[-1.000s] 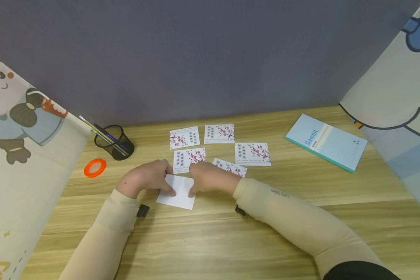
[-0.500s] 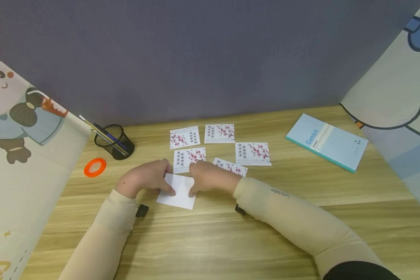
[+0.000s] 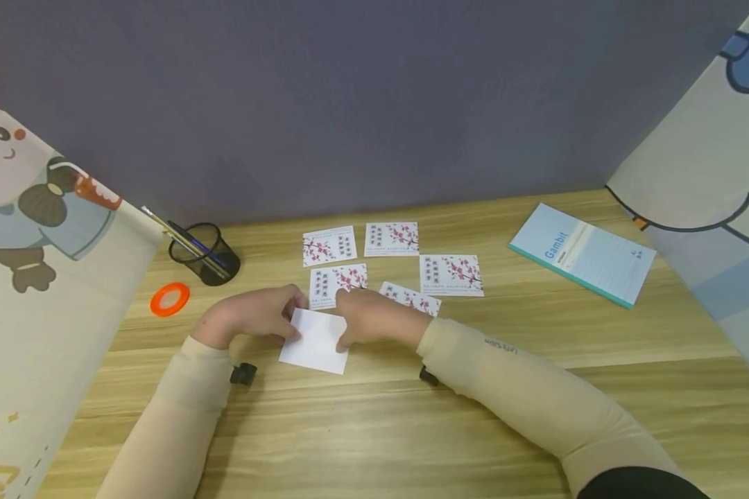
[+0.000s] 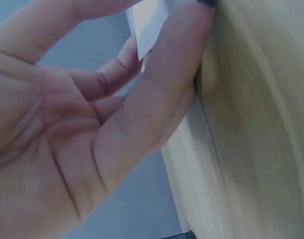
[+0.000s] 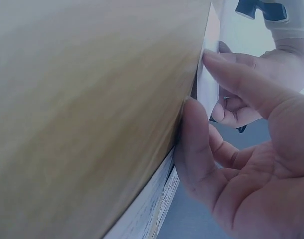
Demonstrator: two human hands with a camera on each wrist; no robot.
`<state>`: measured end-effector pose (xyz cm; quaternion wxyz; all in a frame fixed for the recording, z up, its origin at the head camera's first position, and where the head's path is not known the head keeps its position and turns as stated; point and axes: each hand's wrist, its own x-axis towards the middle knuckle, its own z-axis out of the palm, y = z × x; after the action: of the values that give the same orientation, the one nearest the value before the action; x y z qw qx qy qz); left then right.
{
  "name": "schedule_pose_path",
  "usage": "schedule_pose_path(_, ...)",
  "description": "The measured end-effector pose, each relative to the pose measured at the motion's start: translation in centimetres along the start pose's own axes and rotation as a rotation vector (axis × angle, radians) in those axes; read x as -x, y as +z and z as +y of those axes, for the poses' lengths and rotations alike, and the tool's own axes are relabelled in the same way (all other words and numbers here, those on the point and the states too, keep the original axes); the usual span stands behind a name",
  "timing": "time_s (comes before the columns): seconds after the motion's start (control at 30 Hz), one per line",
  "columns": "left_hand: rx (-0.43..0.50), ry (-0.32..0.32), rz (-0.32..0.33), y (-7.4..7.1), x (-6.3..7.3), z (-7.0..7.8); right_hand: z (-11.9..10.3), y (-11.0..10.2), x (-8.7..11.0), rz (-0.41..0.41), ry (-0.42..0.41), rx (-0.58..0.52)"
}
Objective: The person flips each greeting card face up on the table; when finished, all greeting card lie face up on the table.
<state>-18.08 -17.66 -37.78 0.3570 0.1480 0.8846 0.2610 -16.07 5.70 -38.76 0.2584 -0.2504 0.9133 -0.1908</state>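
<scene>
A blank white card [image 3: 315, 343] is held between both hands, just above or on the wooden table. My left hand [image 3: 259, 313] pinches its left edge, thumb on the upper face and fingers bent by the edge. In the left wrist view a corner of the white card [image 4: 149, 25] shows between thumb and finger. My right hand [image 3: 369, 319] pinches the right edge; in the right wrist view its thumb [image 5: 231, 74] lies on the card's face. Past the hands lies a printed blossom card [image 3: 327, 281]; another blossom card [image 3: 412, 298] is partly hidden by the right wrist.
More blossom cards lie farther back, among them one card [image 3: 391, 239] near the wall. A black mesh pen cup [image 3: 218, 263] with pencils stands left, beside an orange tape ring [image 3: 156, 303]. A light blue notebook [image 3: 583, 253] lies right. A grey partition [image 3: 374, 111] closes the back.
My left hand has shifted slightly left, its thumb sliding from the middle of the white card to its left edge. The right hand and the card have stayed almost still.
</scene>
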Motion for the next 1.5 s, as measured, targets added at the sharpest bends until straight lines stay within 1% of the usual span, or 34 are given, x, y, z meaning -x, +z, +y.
schedule_pose_path(0.2, 0.096, 0.019, -0.041, -0.1, -0.1, -0.3, -0.1, -0.1, 0.2, 0.008, -0.007, -0.008)
schedule_pose_path(0.47, 0.162, 0.045, -0.059, -0.2, -0.1, -0.6, -0.2, -0.2, 0.6, 0.02, -0.016, -0.019)
schedule_pose_path(0.63, 0.172, 0.066, -0.073, -0.5, 0.2, -0.5, -0.2, -0.4, 0.9, 0.026, -0.02, -0.06)
schedule_pose_path(0.77, 0.18, 0.077, -0.08, -0.7, 0.4, -0.2, 0.0, -0.6, 1.2, 0.029, -0.036, -0.119)
schedule_pose_path(0.87, 0.174, 0.089, -0.079, -0.8, 0.5, 0.0, 0.3, -0.7, 1.3, 0.019, -0.047, -0.197)
schedule_pose_path(1.0, 0.173, 0.105, -0.078, -0.9, 0.6, -0.1, 0.5, -0.9, 1.4, -0.015, -0.06, -0.313)
schedule_pose_path(1.07, 0.18, 0.112, -0.079, -0.9, 0.6, -0.2, 0.6, -1.0, 1.5, -0.028, -0.067, -0.345)
schedule_pose_path(1.23, 0.19, 0.143, -0.075, -1.0, 0.8, -0.3, 0.9, -1.3, 1.7, -0.021, -0.081, -0.348)
schedule_pose_path(1.37, 0.177, 0.175, -0.058, -1.4, 1.1, -0.2, 1.0, -1.7, 1.9, -0.011, -0.083, -0.343)
schedule_pose_path(1.5, 0.17, 0.2, -0.024, -1.7, 1.4, 0.0, 1.2, -2.2, 2.0, 0.016, -0.092, -0.353)
